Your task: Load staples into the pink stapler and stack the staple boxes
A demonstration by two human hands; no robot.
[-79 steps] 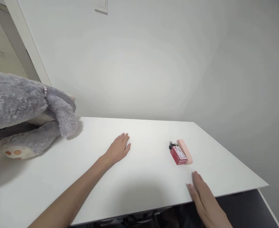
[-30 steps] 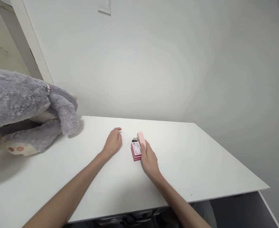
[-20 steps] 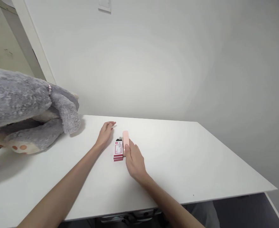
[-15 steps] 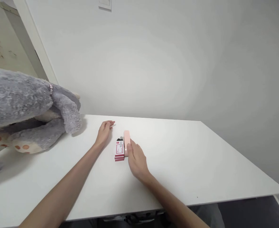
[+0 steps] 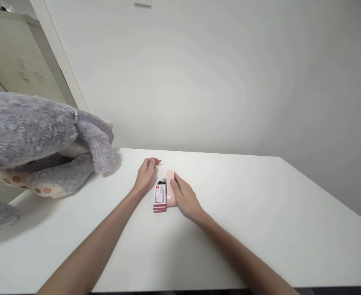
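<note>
A pink stapler [image 5: 170, 192] lies on the white table [image 5: 260, 213] with a small stack of red boxes [image 5: 159, 199] tight against its left side. A small black item [image 5: 161, 182] sits at the far end of the boxes. My right hand [image 5: 185, 197] lies flat on the table, fingers stretched out and pressed against the stapler's right side, not wrapped round it. My left hand [image 5: 146, 174] rests palm down just left of the boxes, fingers loosely extended and holding nothing.
A large grey plush toy [image 5: 42, 143] with orange-spotted paws lies on the table's left part. A plain white wall stands behind the table. A door frame [image 5: 57, 61] and a worn cabinet are at the upper left. The table's right edge runs diagonally at the right.
My right hand slid the stapler and the red boxes from the right side of the table leftward to beside my left hand. In the last half second they stay put and the view shifts slightly.
</note>
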